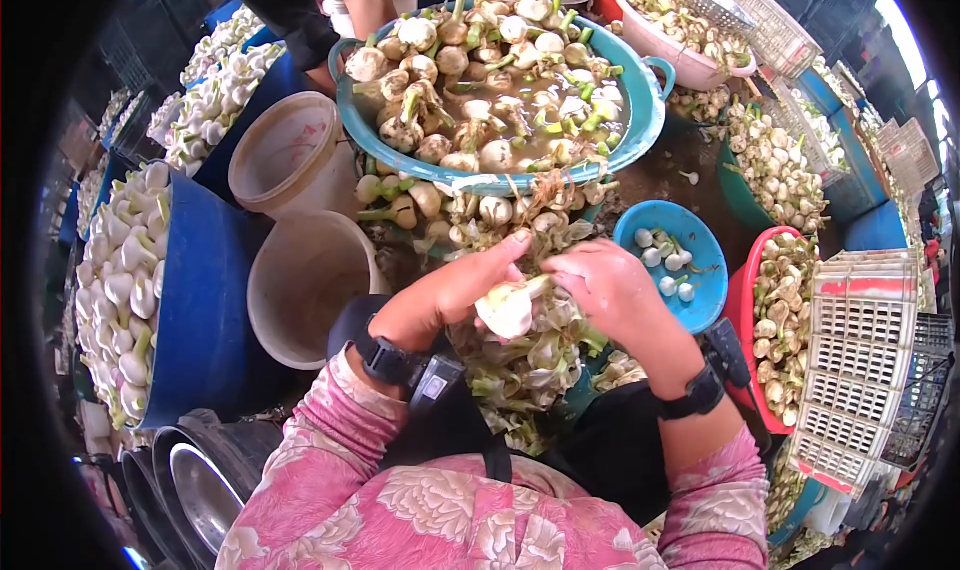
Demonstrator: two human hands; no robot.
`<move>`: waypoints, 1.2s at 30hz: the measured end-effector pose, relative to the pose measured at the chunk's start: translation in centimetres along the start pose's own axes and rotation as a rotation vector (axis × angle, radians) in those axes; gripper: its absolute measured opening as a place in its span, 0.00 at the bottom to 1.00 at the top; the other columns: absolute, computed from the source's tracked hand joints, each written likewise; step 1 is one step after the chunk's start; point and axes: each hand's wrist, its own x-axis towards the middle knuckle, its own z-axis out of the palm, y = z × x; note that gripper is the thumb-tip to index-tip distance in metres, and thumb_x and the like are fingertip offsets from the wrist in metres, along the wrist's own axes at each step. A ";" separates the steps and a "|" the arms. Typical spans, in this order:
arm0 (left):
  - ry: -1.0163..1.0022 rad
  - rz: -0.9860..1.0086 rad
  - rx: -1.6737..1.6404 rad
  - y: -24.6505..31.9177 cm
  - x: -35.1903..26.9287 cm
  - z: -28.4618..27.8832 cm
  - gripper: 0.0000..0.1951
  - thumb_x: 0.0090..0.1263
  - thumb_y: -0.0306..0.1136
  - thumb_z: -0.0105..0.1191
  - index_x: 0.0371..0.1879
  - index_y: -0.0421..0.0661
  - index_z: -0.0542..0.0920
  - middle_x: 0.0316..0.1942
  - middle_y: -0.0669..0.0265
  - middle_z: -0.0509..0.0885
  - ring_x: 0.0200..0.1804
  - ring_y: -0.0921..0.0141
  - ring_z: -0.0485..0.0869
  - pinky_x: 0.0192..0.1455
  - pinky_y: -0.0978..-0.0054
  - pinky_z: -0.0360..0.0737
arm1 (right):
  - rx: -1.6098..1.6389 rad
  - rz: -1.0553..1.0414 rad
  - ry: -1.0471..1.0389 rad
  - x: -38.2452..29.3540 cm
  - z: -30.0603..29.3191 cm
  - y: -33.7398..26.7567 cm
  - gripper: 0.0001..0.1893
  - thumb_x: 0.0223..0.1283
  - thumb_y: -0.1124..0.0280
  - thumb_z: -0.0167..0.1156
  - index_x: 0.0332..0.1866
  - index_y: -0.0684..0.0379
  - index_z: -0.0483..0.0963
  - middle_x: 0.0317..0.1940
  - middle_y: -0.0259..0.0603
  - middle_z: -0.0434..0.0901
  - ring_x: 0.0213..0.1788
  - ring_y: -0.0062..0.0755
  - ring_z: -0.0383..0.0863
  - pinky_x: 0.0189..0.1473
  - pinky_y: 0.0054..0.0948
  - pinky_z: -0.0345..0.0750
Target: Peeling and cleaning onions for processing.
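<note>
My left hand [466, 283] holds a white garlic bulb [505, 312] from below and behind, its thumb raised above it. The bulb's short stem points up and to the right, towards my right hand [606, 279]. The fingers of that hand are curled at the stem's tip; whether they grip it is hidden. Under both hands lies a heap of stripped garlic skins and leaves [546, 356]. Just beyond, a large teal tub [480, 182] holds unpeeled, soiled garlic bulbs in murky water.
Right of my hands, a blue basin [703, 251] holds several small white bulbs. A red tub [742, 285] of garlic and a white plastic crate [855, 367] stand farther right. On the left are white buckets [311, 292] and a blue bin [199, 300] of cleaned garlic. Another person's arm [367, 3] shows behind.
</note>
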 end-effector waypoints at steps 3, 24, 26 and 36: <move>-0.035 0.165 -0.056 -0.3 0.6 -0.3 0.25 0.60 0.56 0.45 0.33 0.42 0.77 0.20 0.71 0.77 0.20 0.80 0.72 0.22 0.86 0.67 | -0.083 0.090 -0.200 -0.4 -1.1 0.3 0.06 0.49 0.73 0.48 0.23 0.61 0.71 0.20 0.45 0.73 0.27 0.47 0.72 0.29 0.39 0.70; -0.293 0.369 -0.717 0.0 2.1 2.7 0.24 0.52 0.34 0.55 0.48 0.38 0.67 0.40 0.55 0.75 0.38 0.66 0.76 0.33 0.84 0.73 | -0.498 0.393 0.128 -0.5 -2.7 2.0 0.05 0.48 0.74 0.46 0.24 0.61 0.68 0.25 0.46 0.74 0.31 0.46 0.75 0.34 0.38 0.72; -0.287 0.349 -0.680 -0.9 2.4 1.8 0.24 0.52 0.34 0.54 0.49 0.38 0.66 0.43 0.53 0.73 0.40 0.62 0.76 0.33 0.80 0.75 | -0.582 0.488 0.103 -0.3 -2.6 2.8 0.05 0.47 0.74 0.46 0.25 0.61 0.69 0.25 0.46 0.74 0.30 0.45 0.75 0.33 0.37 0.73; 0.288 0.591 -0.828 1.8 -2.6 -5.1 0.12 0.63 0.40 0.44 0.31 0.43 0.72 0.32 0.57 0.76 0.35 0.60 0.78 0.22 0.77 0.74 | -0.305 0.646 -0.339 -2.6 -0.6 1.9 0.18 0.49 0.57 0.53 0.30 0.64 0.74 0.29 0.52 0.76 0.34 0.50 0.75 0.38 0.40 0.72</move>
